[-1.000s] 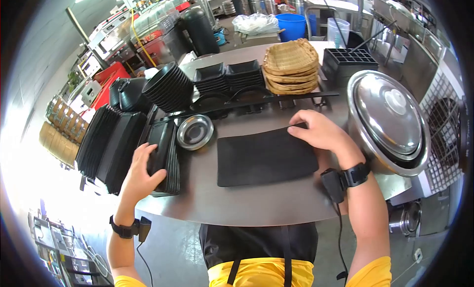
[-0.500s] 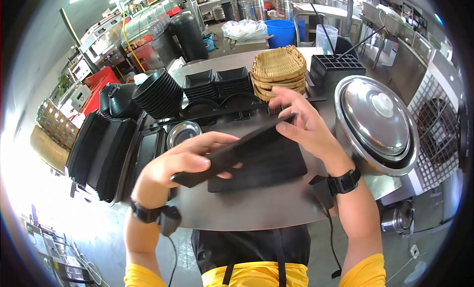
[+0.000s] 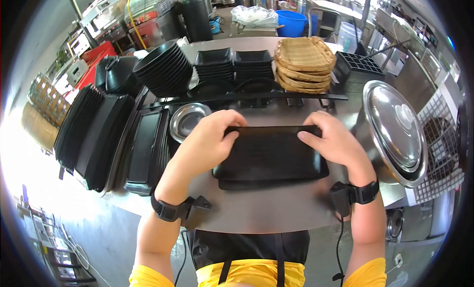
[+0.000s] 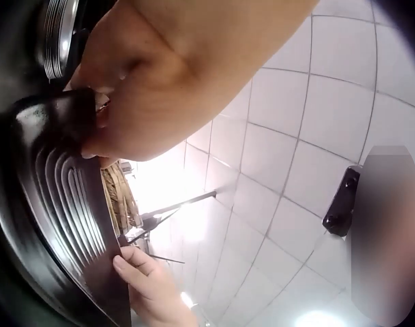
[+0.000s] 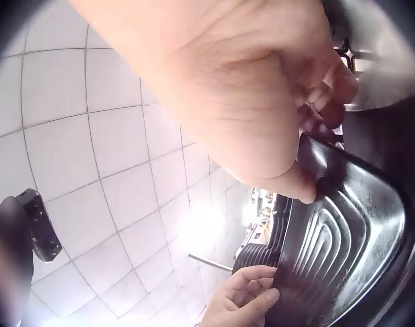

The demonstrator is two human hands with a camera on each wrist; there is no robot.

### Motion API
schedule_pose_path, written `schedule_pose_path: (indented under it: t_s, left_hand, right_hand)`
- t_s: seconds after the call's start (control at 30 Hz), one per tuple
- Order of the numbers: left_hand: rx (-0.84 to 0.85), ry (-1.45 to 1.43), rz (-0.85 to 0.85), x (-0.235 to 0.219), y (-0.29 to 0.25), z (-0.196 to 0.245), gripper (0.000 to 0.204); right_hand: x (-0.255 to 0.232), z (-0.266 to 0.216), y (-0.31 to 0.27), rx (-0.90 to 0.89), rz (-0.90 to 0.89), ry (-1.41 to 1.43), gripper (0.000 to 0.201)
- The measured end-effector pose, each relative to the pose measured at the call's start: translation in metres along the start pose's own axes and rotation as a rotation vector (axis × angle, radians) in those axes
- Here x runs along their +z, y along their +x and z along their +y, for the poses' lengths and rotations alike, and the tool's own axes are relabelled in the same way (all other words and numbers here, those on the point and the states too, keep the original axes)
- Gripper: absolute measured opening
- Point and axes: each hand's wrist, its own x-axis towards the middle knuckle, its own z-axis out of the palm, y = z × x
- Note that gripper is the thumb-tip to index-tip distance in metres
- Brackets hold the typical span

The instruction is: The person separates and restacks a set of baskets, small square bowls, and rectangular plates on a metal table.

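Note:
A black rectangular tray is pinched at its two far corners, the left hand at one and the right hand at the other. Beneath it, a second black tray shows along the near edge. In the left wrist view, ridges mark the tray's surface, with the left hand on its upper end and the right hand on its far end. The right wrist view shows the right thumb on the ridged tray.
Left of the hands stand stacked black trays and a small metal bowl. Behind are black bowls, square black dishes and woven baskets. A lidded metal pot stands at the right.
The left hand went from the tray stack to the middle, bringing a tray across. That tray, tilted between both hands half a second ago, now lies level over the other one.

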Motion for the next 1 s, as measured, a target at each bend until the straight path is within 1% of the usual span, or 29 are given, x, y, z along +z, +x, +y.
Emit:
schedule_pose_path:
  t_s: [0.07, 0.1, 0.13, 0.2, 0.27, 0.33, 0.4, 0.43, 0.5, 0.53, 0.6, 0.67, 0.77, 0.8, 0.83, 0.87, 0.9, 0.93, 0.97, 1.0]
  left_hand:
    - [-0.049, -0.032, -0.011, -0.001, -0.001, 0.005, 0.023]
    - [-0.043, 0.068, -0.021, -0.002, -0.002, 0.005, 0.023]
    - [-0.034, 0.17, -0.034, -0.003, -0.002, 0.005, 0.023]
    - [-0.024, 0.136, -0.04, 0.003, -0.004, -0.003, 0.025]
    - [-0.054, 0.181, -0.059, 0.006, -0.006, -0.003, 0.025]
    - [-0.06, 0.16, -0.082, 0.006, -0.008, -0.002, 0.028]
    - [-0.012, 0.367, -0.138, 0.009, -0.009, 0.003, 0.036]
    - [-0.01, 0.363, -0.139, 0.01, -0.01, 0.004, 0.036]
    - [-0.036, 0.354, -0.175, 0.01, -0.012, 0.006, 0.044]
    - [-0.045, 0.359, -0.172, 0.01, -0.012, 0.006, 0.044]
    - [-0.015, 0.347, -0.219, 0.008, -0.013, 0.007, 0.045]
    - [-0.014, 0.351, -0.217, 0.007, -0.014, 0.007, 0.047]
    - [0.025, 0.357, -0.207, 0.009, -0.015, 0.008, 0.053]
    - [0.039, 0.363, -0.219, 0.008, -0.016, 0.01, 0.053]
    - [0.052, 0.347, -0.184, 0.005, -0.015, 0.011, 0.053]
    - [0.067, 0.325, -0.15, 0.001, -0.015, 0.014, 0.054]
    - [0.091, 0.404, -0.134, -0.009, -0.018, 0.022, 0.054]
    - [0.107, 0.47, -0.074, -0.019, -0.025, 0.033, 0.053]
    - [0.107, 0.485, -0.01, -0.027, -0.033, 0.044, 0.051]
    - [0.039, 0.477, -0.006, -0.038, -0.04, 0.056, 0.051]
  right_hand:
    - [-0.008, -0.008, -0.001, 0.051, -0.03, -0.062, 0.03]
    - [-0.007, -0.007, 0.0, 0.085, -0.034, -0.049, 0.028]
    - [-0.006, -0.005, 0.001, 0.081, -0.043, -0.049, 0.028]
    - [-0.001, -0.003, 0.001, 0.094, -0.033, -0.045, 0.028]
    - [0.001, -0.002, 0.001, 0.108, -0.048, -0.063, 0.027]
    - [0.002, 0.001, 0.001, 0.11, 0.003, -0.008, 0.026]
    - [0.001, 0.001, 0.003, 0.136, 0.003, -0.011, 0.027]
    - [0.0, 0.002, 0.004, 0.162, 0.004, -0.012, 0.027]
    - [0.001, 0.004, 0.0, 0.147, 0.028, -0.036, 0.028]
    - [0.003, 0.005, 0.0, 0.121, 0.049, -0.054, 0.029]
    - [0.004, 0.011, -0.001, 0.106, 0.082, -0.078, 0.032]
    - [0.001, 0.002, 0.001, 0.209, 0.046, -0.042, 0.03]
    - [0.002, 0.006, 0.002, 0.176, 0.047, -0.058, 0.029]
    - [0.003, 0.011, 0.004, 0.113, 0.033, -0.058, 0.028]
    - [0.002, 0.018, 0.005, 0.052, 0.027, -0.064, 0.028]
    - [0.003, 0.024, 0.005, 0.069, 0.048, -0.069, 0.028]
    - [0.006, 0.029, 0.007, 0.029, 0.07, 0.01, 0.028]
    - [0.007, 0.032, 0.006, -0.008, 0.092, 0.089, 0.028]
    - [0.006, 0.032, 0.006, 0.016, 0.112, 0.088, 0.028]
    - [0.006, 0.032, 0.007, 0.009, 0.125, 0.078, 0.027]
